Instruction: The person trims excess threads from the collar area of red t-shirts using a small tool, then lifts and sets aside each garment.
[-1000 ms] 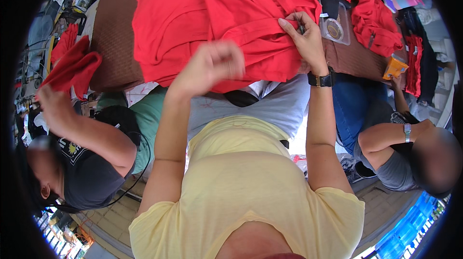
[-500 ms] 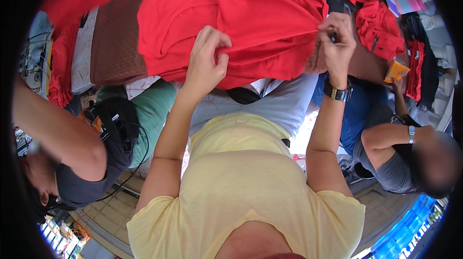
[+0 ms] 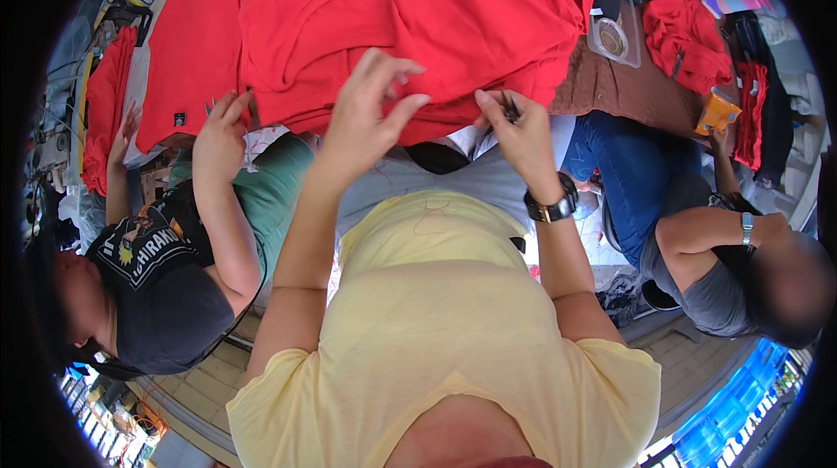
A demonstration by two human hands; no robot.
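Observation:
Red cloth garments (image 3: 323,41) lie heaped over the table in front of me. My left hand (image 3: 370,115) hovers at the heap's near side, open, with thumb and fingers apart and nothing between them. Closer to the heap's near right edge is my right hand (image 3: 520,132). Its fingers are curled around small dark thread snips (image 3: 511,107), whose pointed tips stick up. The thumb and fingertips of that hand are beside the red hem; I cannot tell whether they also pinch it.
On the brown table cover (image 3: 602,84) lies a clear plastic case (image 3: 615,35) with a round roll in it. Co-workers sit on both sides. The left person's hand (image 3: 220,132) is at the red cloth; the right person's hand holds an orange packet (image 3: 717,112).
My right hand has let go of the garment's right side and moved left and nearer me. The left co-worker's red cloth, raised before, now lies spread on the table.

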